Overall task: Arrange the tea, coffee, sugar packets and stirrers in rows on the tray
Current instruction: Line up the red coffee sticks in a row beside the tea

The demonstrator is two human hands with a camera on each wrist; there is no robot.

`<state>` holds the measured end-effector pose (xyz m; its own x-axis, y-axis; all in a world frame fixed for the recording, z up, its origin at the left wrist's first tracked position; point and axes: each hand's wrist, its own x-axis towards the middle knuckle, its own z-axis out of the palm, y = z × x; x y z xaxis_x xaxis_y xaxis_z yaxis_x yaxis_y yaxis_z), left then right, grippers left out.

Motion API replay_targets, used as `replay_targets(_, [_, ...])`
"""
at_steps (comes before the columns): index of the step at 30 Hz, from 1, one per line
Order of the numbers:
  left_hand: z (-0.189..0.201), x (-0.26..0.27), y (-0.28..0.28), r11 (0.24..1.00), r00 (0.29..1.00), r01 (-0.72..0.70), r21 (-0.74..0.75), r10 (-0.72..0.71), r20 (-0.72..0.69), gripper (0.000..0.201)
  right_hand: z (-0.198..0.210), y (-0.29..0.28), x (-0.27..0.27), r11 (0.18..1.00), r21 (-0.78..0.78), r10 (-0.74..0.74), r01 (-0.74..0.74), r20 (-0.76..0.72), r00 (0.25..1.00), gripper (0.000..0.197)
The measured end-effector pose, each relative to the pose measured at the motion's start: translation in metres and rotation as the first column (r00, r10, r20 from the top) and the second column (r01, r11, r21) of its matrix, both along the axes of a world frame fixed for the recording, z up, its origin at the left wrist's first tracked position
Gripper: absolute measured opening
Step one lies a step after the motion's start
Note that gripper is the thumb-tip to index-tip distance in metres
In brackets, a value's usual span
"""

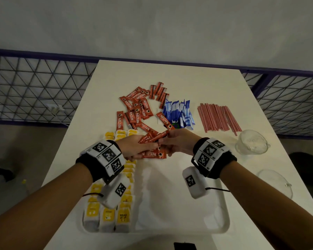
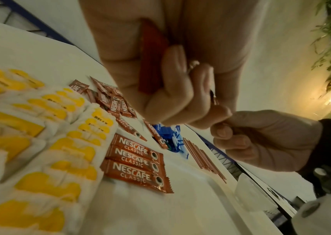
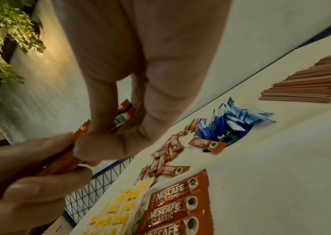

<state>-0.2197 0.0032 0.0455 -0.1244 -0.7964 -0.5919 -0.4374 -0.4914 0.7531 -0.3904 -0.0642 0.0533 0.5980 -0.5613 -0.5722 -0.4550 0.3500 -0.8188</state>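
Both hands meet over the tray (image 1: 222,230): left hand (image 1: 134,147) w/ fingers curled round a bunch of coffee sticks (image 1: 148,138), right hand (image 1: 177,141) pinching one stick's end. Three coffee sticks (image 2: 136,165) lie in a row beside the tea bags (image 1: 124,219); sugar packets (image 1: 179,112) & stirrers (image 1: 217,119) wait on the surface (image 1: 188,74).

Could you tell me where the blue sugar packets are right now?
In the head view, the blue sugar packets lie piled on the table, between the coffee sachets and the stirrers.

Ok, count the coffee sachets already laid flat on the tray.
3 coffee sachets show, side by side in one short row on the tray, just right of the yellow tea bags. In the head view the hands cover part of that spot, so more may be hidden.
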Motion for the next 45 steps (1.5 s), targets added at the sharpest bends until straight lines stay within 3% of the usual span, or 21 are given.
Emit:
replay_targets(3, [0.001,-0.001,0.006,0.996,0.993,-0.083,0.037,0.085,-0.078,0.039,0.001,0.001,-0.003,1.0,0.014,0.014,-0.014,0.02,1.0,0.007])
replay_targets(7, [0.002,-0.003,0.013,0.981,0.97,-0.193,0.003,0.192,-0.148,0.026,0.001,0.005,-0.004,1.0,0.001,0.031,-0.031,0.04,0.999,0.005])
replay_targets(14, [0.001,0.0,0.018,0.949,0.909,-0.315,0.016,0.306,-0.283,0.018,-0.007,0.001,-0.007,0.994,0.027,-0.11,0.107,0.209,0.972,0.02])
replay_targets(18, [-0.003,0.001,0.021,0.948,0.938,-0.316,-0.031,0.307,-0.163,0.012,-0.005,-0.001,-0.009,0.992,0.089,-0.098,0.084,0.157,0.983,0.025])
replay_targets(22, [-0.01,0.003,0.023,0.944,0.946,-0.323,-0.066,0.322,-0.029,0.016,-0.009,-0.001,-0.013,0.997,0.046,-0.075,0.07,0.131,0.989,0.014])
replay_targets(25, [-0.014,0.004,0.024,0.929,0.931,-0.363,-0.068,0.359,-0.06,0.013,-0.016,-0.002,-0.014,0.996,0.003,-0.083,0.084,0.099,0.992,0.014])
replay_targets(28, [-0.017,0.006,0.023,0.897,0.898,-0.436,-0.073,0.429,-0.097,0.008,-0.021,-0.001,-0.013,1.0,-0.029,0.003,-0.003,-0.01,1.0,0.013])
replay_targets(33, [-0.015,0.001,0.013,0.834,0.835,-0.545,-0.082,0.533,-0.135,0.035,-0.024,0.011,-0.001,0.961,-0.115,0.223,-0.251,-0.211,0.952,0.014])
replay_targets(36, [-0.012,-0.007,0.009,0.849,0.845,-0.522,-0.079,0.503,-0.181,0.029,-0.027,0.02,0.008,0.931,-0.183,0.27,-0.317,-0.245,0.931,0.012])
replay_targets(43, [-0.021,-0.004,0.01,0.938,0.944,-0.331,-0.107,0.33,-0.022,0.026,-0.03,0.023,0.01,0.988,-0.104,0.096,-0.112,-0.143,0.985,0.011])
replay_targets(45, [-0.021,-0.001,0.009,0.96,0.967,-0.247,-0.135,0.254,0.036,0.017,-0.032,0.021,0.008,0.996,-0.074,-0.045,0.039,-0.087,0.995,0.013])
